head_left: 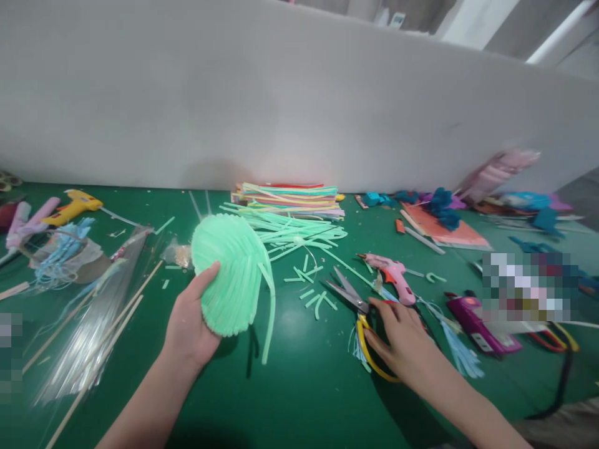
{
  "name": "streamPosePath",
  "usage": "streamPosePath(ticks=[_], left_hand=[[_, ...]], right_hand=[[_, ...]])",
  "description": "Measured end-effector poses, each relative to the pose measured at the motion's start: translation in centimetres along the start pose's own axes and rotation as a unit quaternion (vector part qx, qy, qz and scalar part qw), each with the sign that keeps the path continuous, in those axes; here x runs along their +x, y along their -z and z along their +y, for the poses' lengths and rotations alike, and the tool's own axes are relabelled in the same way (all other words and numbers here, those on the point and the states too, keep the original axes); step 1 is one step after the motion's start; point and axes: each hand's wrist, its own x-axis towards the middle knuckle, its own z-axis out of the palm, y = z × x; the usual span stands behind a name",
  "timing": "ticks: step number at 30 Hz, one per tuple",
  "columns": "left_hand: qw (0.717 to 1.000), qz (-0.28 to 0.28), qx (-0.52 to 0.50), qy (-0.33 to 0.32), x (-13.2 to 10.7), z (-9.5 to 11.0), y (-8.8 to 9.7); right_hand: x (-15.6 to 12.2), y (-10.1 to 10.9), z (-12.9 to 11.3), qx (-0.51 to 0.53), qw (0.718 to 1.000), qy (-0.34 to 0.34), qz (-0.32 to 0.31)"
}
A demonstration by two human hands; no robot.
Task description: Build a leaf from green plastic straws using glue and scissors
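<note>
My left hand [189,318] grips a rounded, leaf-like piece made of mint-green pipe cleaners [229,274], thumb on its front face. One long stem dangles loose from its right side. On the right, my right hand [397,333] has its fingers on the handles of a pair of scissors [349,290] with yellow loops. The scissor blades are apart and point to the upper left, low over the table. Between the hands lie several short cut bits of green pipe cleaner [318,299].
Behind them lie loose green pipe cleaners [304,234] and a multicoloured bundle [290,201]. A pink glue gun [390,274] rests just beyond the scissors; a yellow one [75,207] is far left. Clear plastic sleeves [88,330] and sticks cover the left. A purple tool [482,321] lies right.
</note>
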Motion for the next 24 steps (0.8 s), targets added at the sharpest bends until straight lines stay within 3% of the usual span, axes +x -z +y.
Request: streamPosePath(ticks=[3,4,5,7,9,11,13,15,19,24], left_hand=[[1.0,0.003,0.006,-0.006,-0.2,-0.3,-0.3],[1.0,0.006,0.007,-0.008,-0.2,-0.4,-0.4],[1.0,0.009,0.009,-0.01,-0.3,-0.5,-0.5],[1.0,0.011,0.011,-0.013,-0.4,-0.8,-0.6],[1.0,0.013,0.013,-0.019,-0.6,-1.0,-0.6],[0.999,0.017,0.016,-0.028,-0.8,-1.2,-0.7],[0.999,0.02,0.016,-0.041,-0.8,-1.4,-0.6],[0.998,0.019,0.014,-0.053,-0.9,-1.6,-0.6],[0.997,0.012,0.014,-0.068,-0.7,-2.0,-0.4],[0.994,0.011,0.015,-0.109,-0.6,-2.5,-0.3]], right_hand=[[1.1,2.3,-3.3,0.036,0.997,-0.054,0.05],[1.5,3.4,-5.0,0.114,0.989,-0.054,0.078],[1.9,4.4,-6.9,0.227,0.971,-0.049,0.057],[2.6,5.9,-10.8,0.454,0.889,-0.051,-0.042],[3.3,6.2,-14.2,0.608,0.77,-0.127,-0.148],[4.0,5.6,-16.4,0.684,0.663,-0.206,-0.223],[4.7,4.6,-17.5,0.724,0.602,-0.245,-0.231],[5.2,3.7,-17.8,0.745,0.575,-0.261,-0.215],[5.6,2.8,-17.7,0.771,0.55,-0.267,-0.178],[5.7,2.3,-17.9,0.768,0.568,-0.257,-0.151]])
